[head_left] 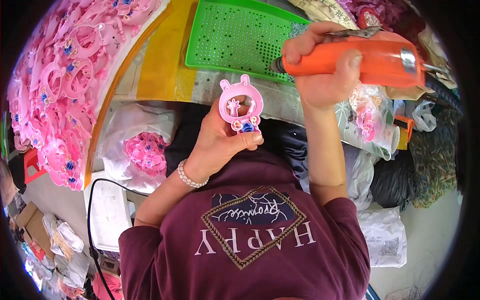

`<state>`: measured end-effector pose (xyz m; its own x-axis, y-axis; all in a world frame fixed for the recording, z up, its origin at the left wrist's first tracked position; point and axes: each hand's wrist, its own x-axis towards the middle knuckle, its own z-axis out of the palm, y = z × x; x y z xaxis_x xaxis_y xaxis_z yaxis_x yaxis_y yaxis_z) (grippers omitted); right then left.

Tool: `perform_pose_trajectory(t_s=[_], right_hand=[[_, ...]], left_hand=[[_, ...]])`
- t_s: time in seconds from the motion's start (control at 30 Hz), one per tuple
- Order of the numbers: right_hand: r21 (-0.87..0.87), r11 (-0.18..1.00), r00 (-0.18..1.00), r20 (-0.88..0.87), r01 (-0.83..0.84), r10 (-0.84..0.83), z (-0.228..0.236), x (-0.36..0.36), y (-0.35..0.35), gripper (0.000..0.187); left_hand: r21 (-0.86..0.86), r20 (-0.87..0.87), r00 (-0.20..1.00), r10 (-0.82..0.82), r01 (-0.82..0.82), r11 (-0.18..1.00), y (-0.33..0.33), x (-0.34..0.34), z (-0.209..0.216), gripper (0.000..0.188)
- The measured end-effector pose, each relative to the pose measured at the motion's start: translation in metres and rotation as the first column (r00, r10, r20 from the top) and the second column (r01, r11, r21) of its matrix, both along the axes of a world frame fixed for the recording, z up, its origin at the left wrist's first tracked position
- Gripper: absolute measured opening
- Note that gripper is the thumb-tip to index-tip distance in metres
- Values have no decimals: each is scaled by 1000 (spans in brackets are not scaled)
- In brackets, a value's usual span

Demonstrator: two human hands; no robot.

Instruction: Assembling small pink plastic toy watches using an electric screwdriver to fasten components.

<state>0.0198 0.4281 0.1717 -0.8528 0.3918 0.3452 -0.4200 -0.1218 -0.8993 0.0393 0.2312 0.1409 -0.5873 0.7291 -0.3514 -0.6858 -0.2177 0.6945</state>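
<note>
My left hand (214, 137) grips a pink plastic toy part (224, 111) with two ears, a round opening and a small blue piece near its base. Fingers show through the opening, and the thumb presses at its lower edge. My right hand (325, 82) is wrapped round an orange electric screwdriver (382, 62), held sideways with its dark nose pointing left. That nose is over the right side of a green perforated tray (191, 47), apart from the pink part. Small grey pieces (299, 29), too small to make out, lie at the tray's far right.
A big heap of pink parts (75, 65) fills the far left behind a curved yellow-brown edge. Below it, a white bag (112, 155) holds more pink pieces. Clear plastic bags (382, 122) sit at the right, and a black cable (90, 220) runs down the left.
</note>
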Motion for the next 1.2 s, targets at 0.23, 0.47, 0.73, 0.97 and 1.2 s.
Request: perform_pose_trajectory(t_s=[0.23,0.47,0.73,0.97,1.2], right_hand=[[35,999,999,23,34,-35,-14,-4,1,67],[-23,999,999,20,31,-30,-17,-4,0,65],[-20,997,996,36,80,-79,-9,-1,0,68],[-254,960,987,-132,-120,88,24,20,-9,73],[44,888,870,-180,-458,458,41,37,-23,82]], left_hand=[[-38,-11,999,53,-53,998,0,-2,-1,48],[-46,-17,999,46,-47,998,2,-4,-1,47],[-46,-28,998,55,-57,997,2,-2,-3,45],[-89,-52,999,14,-19,996,7,-5,0,41],[-62,-89,996,24,-30,998,9,-5,-7,39]])
